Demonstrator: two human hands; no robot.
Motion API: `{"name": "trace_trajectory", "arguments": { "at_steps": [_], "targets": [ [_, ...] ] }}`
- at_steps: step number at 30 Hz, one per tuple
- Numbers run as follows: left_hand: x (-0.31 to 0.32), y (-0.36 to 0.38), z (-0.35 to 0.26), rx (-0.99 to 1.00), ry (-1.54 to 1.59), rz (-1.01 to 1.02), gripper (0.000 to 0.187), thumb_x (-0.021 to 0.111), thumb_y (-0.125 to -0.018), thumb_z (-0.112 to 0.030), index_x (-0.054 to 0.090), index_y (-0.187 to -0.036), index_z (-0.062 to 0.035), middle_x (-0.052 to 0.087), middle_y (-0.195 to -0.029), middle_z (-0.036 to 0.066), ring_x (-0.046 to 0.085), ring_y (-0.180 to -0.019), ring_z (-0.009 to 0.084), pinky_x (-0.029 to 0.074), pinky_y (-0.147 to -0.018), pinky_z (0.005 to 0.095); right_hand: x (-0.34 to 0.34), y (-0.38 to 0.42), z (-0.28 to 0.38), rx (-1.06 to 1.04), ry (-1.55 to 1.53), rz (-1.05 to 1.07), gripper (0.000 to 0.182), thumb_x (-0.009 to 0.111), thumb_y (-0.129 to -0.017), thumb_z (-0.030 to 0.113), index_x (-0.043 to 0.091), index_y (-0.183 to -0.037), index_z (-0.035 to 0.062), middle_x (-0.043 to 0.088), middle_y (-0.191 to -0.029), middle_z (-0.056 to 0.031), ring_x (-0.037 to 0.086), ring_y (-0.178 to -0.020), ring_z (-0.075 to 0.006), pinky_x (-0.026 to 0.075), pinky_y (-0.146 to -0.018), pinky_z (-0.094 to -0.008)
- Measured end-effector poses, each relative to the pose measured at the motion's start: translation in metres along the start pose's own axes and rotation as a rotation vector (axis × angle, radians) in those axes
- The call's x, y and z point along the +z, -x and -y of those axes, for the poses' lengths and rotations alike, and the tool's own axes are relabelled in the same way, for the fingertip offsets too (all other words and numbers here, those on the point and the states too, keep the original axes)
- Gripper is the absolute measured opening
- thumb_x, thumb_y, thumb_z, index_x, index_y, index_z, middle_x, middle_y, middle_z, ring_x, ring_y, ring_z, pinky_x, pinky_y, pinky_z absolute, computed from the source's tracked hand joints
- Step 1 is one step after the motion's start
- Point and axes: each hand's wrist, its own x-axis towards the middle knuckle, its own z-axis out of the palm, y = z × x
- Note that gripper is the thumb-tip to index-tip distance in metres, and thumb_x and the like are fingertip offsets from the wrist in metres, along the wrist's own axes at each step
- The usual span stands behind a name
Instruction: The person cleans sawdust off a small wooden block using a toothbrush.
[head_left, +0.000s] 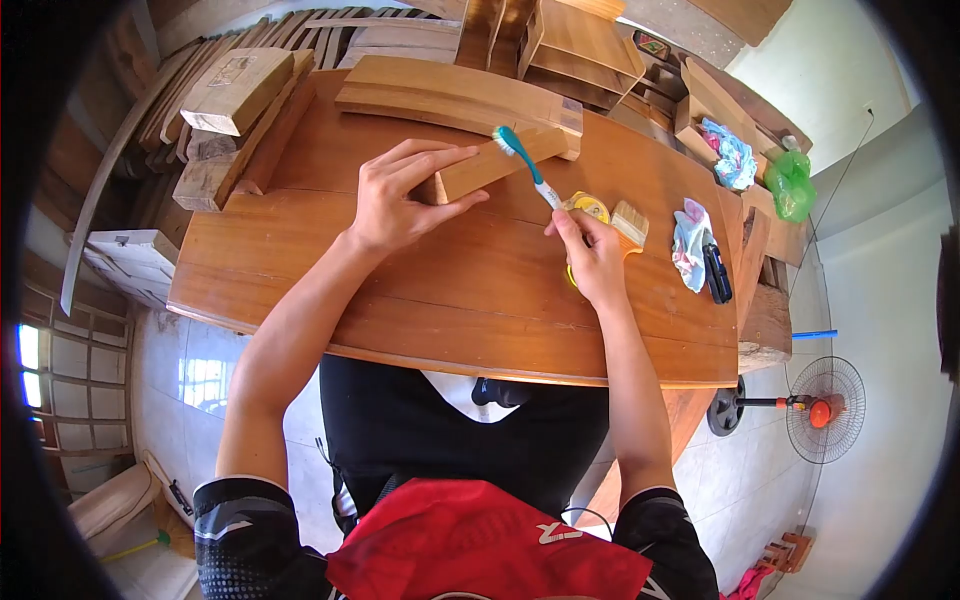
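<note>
My left hand (pixel 400 193) grips the near-left end of a small wooden block (pixel 500 165), fingers along its far side and thumb along its near side. The block's far end overlaps a larger plank in this view. A teal-and-white toothbrush (pixel 532 172) is pinched in my right hand (pixel 590 250), its bristle head up and tilted left over the block. Partly hidden behind my right hand lies a round yellow thing (pixel 590 206). Right beside it is a paintbrush (pixel 630 226) with pale bristles.
All this is on a brown wooden table (pixel 450 290). A long plank (pixel 440 95) lies at its back, and stacked timber (pixel 240 90) at the left. To the right are a crumpled cloth (pixel 690 245) and a black object (pixel 717 273). A fan (pixel 825 410) stands beyond the right edge.
</note>
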Motion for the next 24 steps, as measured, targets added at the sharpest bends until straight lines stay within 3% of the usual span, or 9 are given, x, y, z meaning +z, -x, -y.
{"name": "trace_trajectory", "arguments": {
  "at_steps": [4, 8, 9, 12, 13, 17, 20, 24],
  "targets": [
    [0.002, 0.000, 0.001, 0.015, 0.018, 0.000, 0.049, 0.097, -0.071, -0.024, 0.080, -0.114, -0.0091, 0.081, -0.101, 0.008, 0.076, -0.091, 0.0229, 0.064, -0.076, 0.0337, 0.001, 0.005, 0.003, -0.046, -0.048, 0.311, 0.045, 0.069, -0.104, 0.045, 0.076, -0.089, 0.0038, 0.058, -0.069, 0.0025, 0.044, -0.064, -0.0071, 0.034, -0.060, -0.0276],
    [0.001, -0.001, 0.002, 0.027, -0.012, -0.016, 0.049, 0.098, -0.070, -0.024, 0.080, -0.113, -0.0083, 0.081, -0.101, 0.007, 0.075, -0.088, 0.0222, 0.062, -0.072, 0.0338, 0.001, 0.001, -0.003, -0.074, 0.057, -0.016, 0.046, 0.068, -0.104, 0.045, 0.076, -0.087, 0.0024, 0.058, -0.068, 0.0007, 0.048, -0.065, -0.0110, 0.037, -0.060, -0.0271],
    [0.000, -0.001, 0.002, 0.032, -0.023, -0.019, 0.049, 0.098, -0.069, -0.023, 0.080, -0.113, -0.0079, 0.081, -0.100, 0.008, 0.075, -0.087, 0.0224, 0.062, -0.071, 0.0339, -0.001, -0.003, -0.004, -0.113, 0.189, -0.045, 0.043, 0.067, -0.105, 0.042, 0.073, -0.088, 0.0028, 0.059, -0.064, -0.0060, 0.056, -0.060, -0.0196, 0.042, -0.057, -0.0325],
    [0.002, -0.003, 0.006, 0.073, -0.033, -0.033, 0.049, 0.099, -0.069, -0.022, 0.080, -0.111, -0.0065, 0.080, -0.099, 0.008, 0.074, -0.084, 0.0226, 0.061, -0.069, 0.0339, 0.007, -0.005, 0.002, -0.428, 0.450, -0.107, 0.040, 0.064, -0.106, 0.040, 0.066, -0.088, 0.0044, 0.060, -0.063, -0.0144, 0.062, -0.057, -0.0328, 0.045, -0.054, -0.0425],
    [0.004, 0.000, 0.009, 0.077, -0.024, -0.042, 0.049, 0.099, -0.068, -0.021, 0.080, -0.111, -0.0061, 0.080, -0.099, 0.009, 0.074, -0.082, 0.0223, 0.061, -0.068, 0.0335, 0.006, -0.009, 0.008, -0.501, 0.503, -0.049, 0.038, 0.062, -0.107, 0.038, 0.061, -0.087, 0.0058, 0.062, -0.064, -0.0174, 0.063, -0.059, -0.0405, 0.046, -0.054, -0.0502],
    [0.002, -0.001, 0.011, 0.041, 0.012, -0.057, 0.050, 0.099, -0.069, -0.018, 0.080, -0.113, -0.0045, 0.079, -0.098, 0.009, 0.070, -0.076, 0.0191, 0.056, -0.060, 0.0310, -0.010, -0.035, 0.032, -0.414, 0.605, 0.188, 0.043, 0.062, -0.105, 0.043, 0.062, -0.084, 0.0062, 0.062, -0.064, -0.0159, 0.062, -0.061, -0.0402, 0.046, -0.056, -0.0494],
    [0.002, 0.002, 0.013, -0.020, 0.035, -0.055, 0.050, 0.099, -0.070, -0.019, 0.080, -0.115, -0.0046, 0.079, -0.096, 0.009, 0.069, -0.072, 0.0178, 0.053, -0.056, 0.0304, -0.009, -0.046, 0.034, -0.453, 0.523, 0.039, 0.047, 0.063, -0.103, 0.048, 0.065, -0.080, 0.0072, 0.062, -0.065, -0.0154, 0.063, -0.063, -0.0390, 0.047, -0.058, -0.0479],
    [-0.001, 0.001, 0.017, 0.022, 0.034, -0.076, 0.051, 0.099, -0.071, -0.021, 0.080, -0.116, -0.0051, 0.079, -0.096, 0.010, 0.068, -0.070, 0.0169, 0.052, -0.053, 0.0295, 0.014, -0.029, 0.036, -0.461, 0.371, 0.083, 0.039, 0.073, -0.098, 0.046, 0.078, -0.090, 0.0085, 0.069, -0.078, -0.0115, 0.066, -0.068, -0.0334, 0.051, -0.061, -0.0431]
  ]
}}
